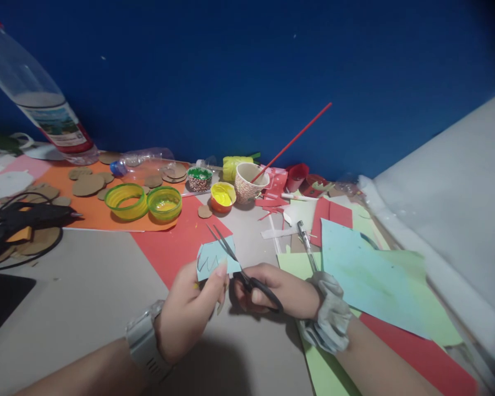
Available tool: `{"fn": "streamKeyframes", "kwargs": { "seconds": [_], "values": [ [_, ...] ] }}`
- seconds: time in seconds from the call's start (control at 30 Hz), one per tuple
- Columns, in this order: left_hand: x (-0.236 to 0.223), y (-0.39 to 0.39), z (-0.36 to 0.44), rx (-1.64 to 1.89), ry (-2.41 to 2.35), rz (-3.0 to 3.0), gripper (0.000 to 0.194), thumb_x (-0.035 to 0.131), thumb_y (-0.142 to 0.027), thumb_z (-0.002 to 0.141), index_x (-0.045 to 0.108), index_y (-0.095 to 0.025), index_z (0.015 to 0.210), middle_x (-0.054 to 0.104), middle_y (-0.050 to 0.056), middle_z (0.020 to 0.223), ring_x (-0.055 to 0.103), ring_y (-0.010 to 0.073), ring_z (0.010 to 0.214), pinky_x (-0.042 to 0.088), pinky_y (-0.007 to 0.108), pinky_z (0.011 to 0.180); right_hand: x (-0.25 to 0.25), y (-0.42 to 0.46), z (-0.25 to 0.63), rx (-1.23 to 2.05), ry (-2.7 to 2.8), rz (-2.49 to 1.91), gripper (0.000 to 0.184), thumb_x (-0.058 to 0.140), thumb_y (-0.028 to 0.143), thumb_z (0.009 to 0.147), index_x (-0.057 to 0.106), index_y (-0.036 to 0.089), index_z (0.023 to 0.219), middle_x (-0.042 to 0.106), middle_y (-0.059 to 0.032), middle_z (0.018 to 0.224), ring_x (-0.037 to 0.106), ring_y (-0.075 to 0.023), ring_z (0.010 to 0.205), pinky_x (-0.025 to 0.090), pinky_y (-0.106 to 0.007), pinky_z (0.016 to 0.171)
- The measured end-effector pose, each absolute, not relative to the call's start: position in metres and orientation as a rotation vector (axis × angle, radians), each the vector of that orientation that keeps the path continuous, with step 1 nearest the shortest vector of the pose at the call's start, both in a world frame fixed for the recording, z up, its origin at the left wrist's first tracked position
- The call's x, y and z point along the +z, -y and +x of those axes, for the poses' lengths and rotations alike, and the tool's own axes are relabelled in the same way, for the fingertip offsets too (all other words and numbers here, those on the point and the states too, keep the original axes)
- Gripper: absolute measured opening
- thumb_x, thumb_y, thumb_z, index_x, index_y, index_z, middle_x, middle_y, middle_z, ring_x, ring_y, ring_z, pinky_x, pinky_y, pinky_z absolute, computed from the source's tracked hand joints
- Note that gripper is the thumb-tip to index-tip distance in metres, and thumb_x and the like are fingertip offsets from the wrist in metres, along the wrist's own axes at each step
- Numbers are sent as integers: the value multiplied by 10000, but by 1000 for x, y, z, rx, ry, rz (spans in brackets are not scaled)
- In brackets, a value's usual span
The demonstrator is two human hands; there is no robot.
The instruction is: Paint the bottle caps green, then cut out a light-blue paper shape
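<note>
My left hand (192,313) pinches a small light-blue paper piece (214,257) with a pencilled outline on it, held just above the table. My right hand (280,291) grips black-handled scissors (241,269), fingers through the loops. The blades are spread apart and lie across the blue paper's upper right part. A watch sits on my left wrist and a grey scrunchie on my right wrist.
Light-blue, green and red paper sheets (367,275) lie at the right with a pen (306,242). Behind stand two yellow-green rings (144,202), paint cups (223,196), a cup with a red stick (249,184), cardboard discs, a glue gun (20,217) and a plastic bottle (45,104).
</note>
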State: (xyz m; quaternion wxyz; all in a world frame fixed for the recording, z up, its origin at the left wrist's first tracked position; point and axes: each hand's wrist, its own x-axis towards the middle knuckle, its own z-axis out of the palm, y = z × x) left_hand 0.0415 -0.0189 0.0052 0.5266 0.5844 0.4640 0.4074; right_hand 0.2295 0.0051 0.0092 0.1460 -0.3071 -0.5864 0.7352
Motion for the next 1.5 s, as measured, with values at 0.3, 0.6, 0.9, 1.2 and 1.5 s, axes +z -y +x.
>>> {"fn": "streamKeyframes", "kwargs": {
  "seconds": [0.3, 0.6, 0.9, 1.2, 1.5],
  "values": [
    [3, 17, 42, 986, -1199, 1335, 471, 372, -421, 908, 454, -190, 506, 422, -24, 473, 422, 102, 453, 342, 220, 469, 10, -6, 231, 2149, 1724, -895, 592, 543, 724, 761, 511, 133, 738, 434, 48, 579, 364, -66, 499, 303, -207, 467],
    [3, 19, 42, 942, -1180, 1335, 483, 385, -457, 899, 458, -185, 507, 406, -28, 458, 394, 97, 433, 322, 221, 451, 13, -4, 231, 2122, 1727, -847, 614, 518, 729, 778, 523, 115, 771, 423, 45, 583, 340, -60, 488, 285, -199, 446],
    [1, 19, 41, 957, -1167, 1402, 466, 380, -402, 916, 447, -186, 510, 389, -34, 466, 383, 95, 439, 310, 222, 449, 11, -5, 232, 2097, 1744, -861, 614, 518, 720, 788, 538, 107, 792, 426, 33, 617, 355, -70, 521, 297, -203, 474],
    [4, 17, 41, 993, -1182, 1363, 487, 381, -424, 934, 453, -191, 512, 418, -25, 474, 421, 107, 457, 348, 229, 479, 13, -6, 231, 2121, 1786, -841, 590, 510, 714, 795, 534, 124, 799, 430, 43, 606, 355, -66, 501, 318, -196, 465],
    [14, 10, 42, 1234, -1282, 1073, 484, 442, -448, 915, 384, -202, 503, 377, -38, 461, 363, 91, 431, 330, 222, 447, 5, -9, 235, 2094, 1827, -708, 603, 511, 693, 813, 576, 99, 890, 526, 0, 649, 437, -68, 486, 361, -186, 446]
  ]
}}
